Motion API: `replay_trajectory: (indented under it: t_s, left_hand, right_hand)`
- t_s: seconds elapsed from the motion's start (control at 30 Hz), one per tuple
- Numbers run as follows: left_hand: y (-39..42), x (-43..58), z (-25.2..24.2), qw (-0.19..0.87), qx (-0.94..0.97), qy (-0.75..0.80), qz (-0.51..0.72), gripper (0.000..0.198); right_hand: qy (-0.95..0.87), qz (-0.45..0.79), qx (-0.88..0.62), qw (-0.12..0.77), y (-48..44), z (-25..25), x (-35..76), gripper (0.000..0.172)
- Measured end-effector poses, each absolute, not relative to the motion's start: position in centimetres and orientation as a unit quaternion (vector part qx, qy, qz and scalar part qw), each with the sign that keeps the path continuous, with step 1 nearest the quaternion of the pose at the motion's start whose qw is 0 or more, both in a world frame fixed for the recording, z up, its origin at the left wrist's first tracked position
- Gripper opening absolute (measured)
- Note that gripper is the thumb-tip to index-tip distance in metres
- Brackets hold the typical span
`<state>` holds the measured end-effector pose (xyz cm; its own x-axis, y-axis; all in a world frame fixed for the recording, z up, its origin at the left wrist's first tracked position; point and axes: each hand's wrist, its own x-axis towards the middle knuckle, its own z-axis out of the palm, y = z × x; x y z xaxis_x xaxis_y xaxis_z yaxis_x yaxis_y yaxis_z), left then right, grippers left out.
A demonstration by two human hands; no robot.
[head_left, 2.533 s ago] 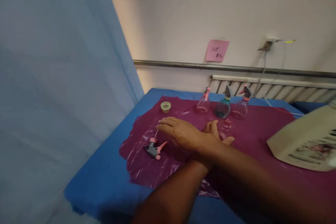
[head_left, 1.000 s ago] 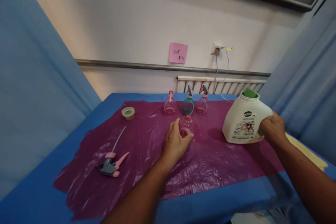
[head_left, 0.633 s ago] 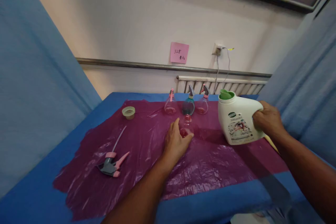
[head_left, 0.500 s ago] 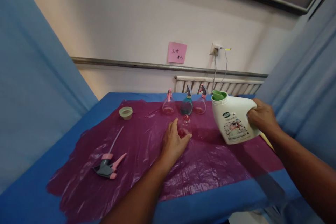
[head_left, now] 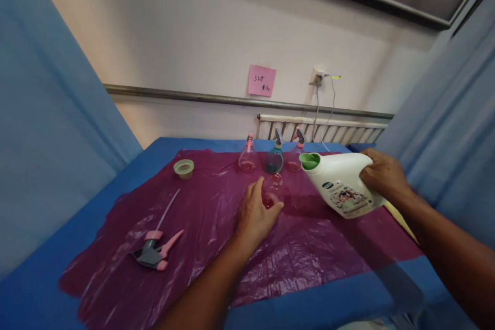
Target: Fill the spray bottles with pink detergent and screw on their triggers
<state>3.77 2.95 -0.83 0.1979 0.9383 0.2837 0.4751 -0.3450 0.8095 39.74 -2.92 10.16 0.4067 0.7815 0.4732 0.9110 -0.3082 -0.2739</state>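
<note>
- And here's the right hand (head_left: 382, 169), fingers clamped on the rear of the jug (head_left: 338, 183), which tips leftward with its green spout (head_left: 309, 161) to the right of the left fingers.
- The jug looks stiff and smooth, likely weighty if well filled; the back end those right fingers have is the place to hold it, though a tilted load could twist the wrist.
- Over to the left hand (head_left: 254, 216): thumb and fingers are curled round the low belly of the bottle (head_left: 273, 193), a light hold by the look of it.
- That bottle should be light, thin-walled, slippery if wet and easily toppled; low on the belly suits it, the neck staying open.
- What's inside? The bottle's pink tint hides any liquid, and the jug is opaque, so nobody can tell.
- Beyond the left fingers stand the left pink sprayer (head_left: 248, 161), teal sprayer (head_left: 274, 160) and right pink sprayer (head_left: 294, 162), all topped, contents unclear.
- Left of those fingers, a spray head (head_left: 150, 253) lies loose; farther beyond it sits a pale cup (head_left: 183, 168), its contents unreadable.
</note>
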Motion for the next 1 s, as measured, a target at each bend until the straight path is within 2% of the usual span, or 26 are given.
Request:
replay_trajectory:
  t_s: [0.47,1.0]
  left_hand:
    - [2.5,3.8,0.0,0.276,0.715,0.508,0.392,0.086]
    - [2.4,3.7,-0.1,0.267,0.734,0.499,0.376,0.086]
  right_hand:
    - [-0.546,-0.183,-0.813,0.086,-1.9,10.6,38.5,0.032]
    - [-0.548,-0.174,-0.818,-0.003,-2.2,12.2,37.0,0.037]
